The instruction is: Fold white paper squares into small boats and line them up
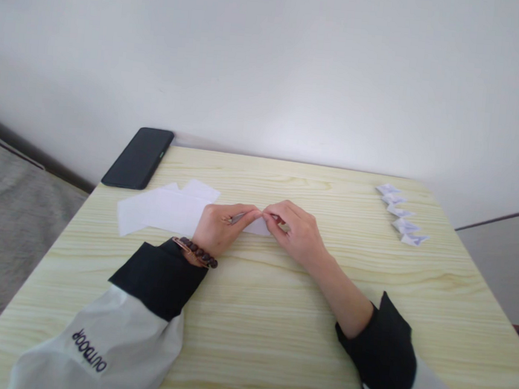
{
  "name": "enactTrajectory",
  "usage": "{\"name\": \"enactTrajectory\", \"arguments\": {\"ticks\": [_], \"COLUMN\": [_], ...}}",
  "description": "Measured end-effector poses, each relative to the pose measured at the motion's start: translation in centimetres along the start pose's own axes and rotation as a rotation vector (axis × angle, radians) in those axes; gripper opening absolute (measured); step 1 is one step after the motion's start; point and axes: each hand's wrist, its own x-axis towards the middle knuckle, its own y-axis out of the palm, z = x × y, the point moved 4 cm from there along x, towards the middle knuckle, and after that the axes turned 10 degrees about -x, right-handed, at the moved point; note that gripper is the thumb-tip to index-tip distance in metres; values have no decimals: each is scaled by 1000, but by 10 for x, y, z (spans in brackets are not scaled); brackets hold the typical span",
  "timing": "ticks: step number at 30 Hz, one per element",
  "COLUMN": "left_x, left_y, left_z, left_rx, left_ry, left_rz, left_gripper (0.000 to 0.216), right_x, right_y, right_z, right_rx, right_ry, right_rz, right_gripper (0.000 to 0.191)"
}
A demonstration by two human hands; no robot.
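A small piece of white paper (257, 226) is pinched between my two hands over the middle of the table. My left hand (227, 225), with a dark beaded bracelet at the wrist, grips it with thumb and fingertips pressed together. From the other side, my right hand (295, 229) pinches it as well, its fingertips meeting those of the left. The fingers cover most of the paper, so its full shape is hidden. Loose white paper sheets (165, 210) lie overlapping beside and partly behind my left hand.
Several small folded paper boats (403, 225) stand in a row on the right side of the wood-grain table (270, 322). A black phone (138, 158) lies at the back left corner. Behind the table's far edge rises a white wall (279, 69).
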Motion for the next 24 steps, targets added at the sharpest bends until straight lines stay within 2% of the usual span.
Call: {"name": "enactTrajectory", "arguments": {"ticks": [14, 19, 24], "left_x": [0, 1, 2], "left_y": [0, -1, -2], "left_z": [-6, -8, -1], "left_rx": [33, -16, -107], "left_ry": [0, -73, -153], "left_rz": [33, 34, 33], "left_gripper": [27, 28, 34], "right_x": [-1, -1, -3], "right_y": [-1, 1, 7], "right_z": [1, -1, -12], "right_rx": [-45, 88, 348], "right_ry": [28, 104, 310], "right_rz": [-6, -7, 30], "right_gripper": [10, 10, 15]}}
